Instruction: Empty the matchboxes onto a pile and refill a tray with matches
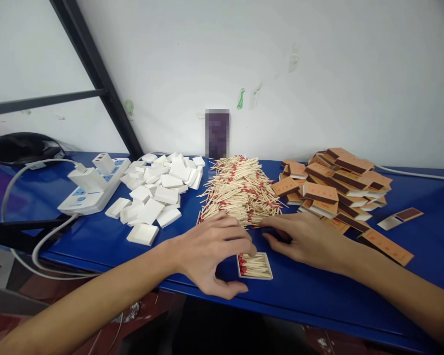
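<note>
A small white matchbox tray [270,266] filled with red-tipped matches lies near the table's front edge. Arched over its left side is my left hand [218,251], thumb and fingers apart, with a fingertip at the tray's far edge. My right hand [303,241] rests at the near right edge of a big heap of loose matches [240,190]. Its thumb and index finger are apart, the index tip close to a few matches on the table; the other fingers are partly hidden.
A pile of white empty trays [151,211] lies left of the heap, orange-brown matchbox sleeves [320,192] to its right. Farther left are a power strip [96,202] with cables and a black headset [22,148]. One loose sleeve [401,217] lies at far right. A wall stands behind.
</note>
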Tool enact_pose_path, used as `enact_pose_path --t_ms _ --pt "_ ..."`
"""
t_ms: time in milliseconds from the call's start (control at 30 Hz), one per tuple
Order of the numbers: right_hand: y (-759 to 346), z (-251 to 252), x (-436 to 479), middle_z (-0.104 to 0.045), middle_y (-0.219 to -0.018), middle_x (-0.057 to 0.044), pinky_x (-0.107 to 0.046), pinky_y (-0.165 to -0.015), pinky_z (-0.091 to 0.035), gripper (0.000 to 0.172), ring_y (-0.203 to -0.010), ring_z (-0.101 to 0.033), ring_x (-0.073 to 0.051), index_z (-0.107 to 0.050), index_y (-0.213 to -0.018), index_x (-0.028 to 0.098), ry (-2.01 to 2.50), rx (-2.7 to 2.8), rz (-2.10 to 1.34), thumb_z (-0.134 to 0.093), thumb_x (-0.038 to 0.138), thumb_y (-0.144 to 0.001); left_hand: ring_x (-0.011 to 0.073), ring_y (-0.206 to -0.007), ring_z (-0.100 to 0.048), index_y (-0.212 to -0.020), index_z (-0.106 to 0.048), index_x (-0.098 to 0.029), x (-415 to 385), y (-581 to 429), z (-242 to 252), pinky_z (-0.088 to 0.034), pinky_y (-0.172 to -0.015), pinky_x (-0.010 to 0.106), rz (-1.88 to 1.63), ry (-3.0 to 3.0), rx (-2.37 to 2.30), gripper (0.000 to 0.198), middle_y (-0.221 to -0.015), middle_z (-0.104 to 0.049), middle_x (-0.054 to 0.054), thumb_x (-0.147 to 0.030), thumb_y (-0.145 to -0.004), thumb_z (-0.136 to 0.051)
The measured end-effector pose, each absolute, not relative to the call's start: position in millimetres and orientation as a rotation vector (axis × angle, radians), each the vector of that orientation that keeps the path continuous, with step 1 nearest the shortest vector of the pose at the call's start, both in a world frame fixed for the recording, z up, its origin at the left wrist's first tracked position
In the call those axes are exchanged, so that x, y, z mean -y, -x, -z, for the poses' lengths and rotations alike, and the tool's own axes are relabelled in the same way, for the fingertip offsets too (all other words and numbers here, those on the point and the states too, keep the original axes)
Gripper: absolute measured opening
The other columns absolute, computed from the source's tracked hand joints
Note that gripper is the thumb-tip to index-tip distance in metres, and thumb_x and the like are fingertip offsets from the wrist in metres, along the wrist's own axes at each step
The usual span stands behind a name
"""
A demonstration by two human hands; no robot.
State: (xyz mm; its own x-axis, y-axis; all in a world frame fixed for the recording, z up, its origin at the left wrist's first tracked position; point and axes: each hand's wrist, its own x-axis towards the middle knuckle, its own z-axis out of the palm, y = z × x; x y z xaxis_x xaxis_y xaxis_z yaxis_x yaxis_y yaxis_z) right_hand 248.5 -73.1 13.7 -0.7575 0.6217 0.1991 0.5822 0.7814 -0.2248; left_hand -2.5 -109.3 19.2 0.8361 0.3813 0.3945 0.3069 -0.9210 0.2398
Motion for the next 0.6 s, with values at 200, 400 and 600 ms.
enact_pose_path --t_ms 200,400,600 --pt "-245.8 -13.8 71.6 -0.062 -0.061 0.001 -0.023 -0.054 -0.036 0.023 -0.053 -0.055 -0.012 -0.070 -0.098 0.019 0.958 2.689 -0.207 -0.049 0.021 -0.091 0.0180 -0.087 -0.057 -0.091 -0.059 -0.018 97.7 12.8 -23.1 -0.042 -0.081 0.034 -0.863 -2.858 -0.888 0.011 -0.094 -0.066 0.005 -0.025 -0.088 -0.051" --pt "-245.1 -14.2 73.0 -0.064 -0.064 0.000 -0.023 -0.056 -0.039 0.023 -0.055 -0.056 -0.012 -0.072 -0.096 0.019 0.911 2.654 -0.260 -0.050 0.018 -0.089 0.0194 -0.090 -0.056 -0.086 -0.065 -0.018 93.9 15.3 -19.3 -0.041 -0.084 0.036 -0.692 -2.945 -0.894 0.011 -0.100 -0.063 0.007 -0.023 -0.086 -0.055" --pt "-244.2 -14.7 74.3 -0.063 -0.065 0.000 -0.024 -0.056 -0.039 0.025 -0.055 -0.055 -0.012 -0.072 -0.102 0.019 0.978 2.651 -0.229 -0.051 0.019 -0.090 0.0194 -0.089 -0.055 -0.087 -0.068 -0.018 94.5 14.7 -19.0 -0.040 -0.083 0.035 -0.688 -2.973 -0.904 0.014 -0.100 -0.061 0.007 -0.022 -0.086 -0.055"
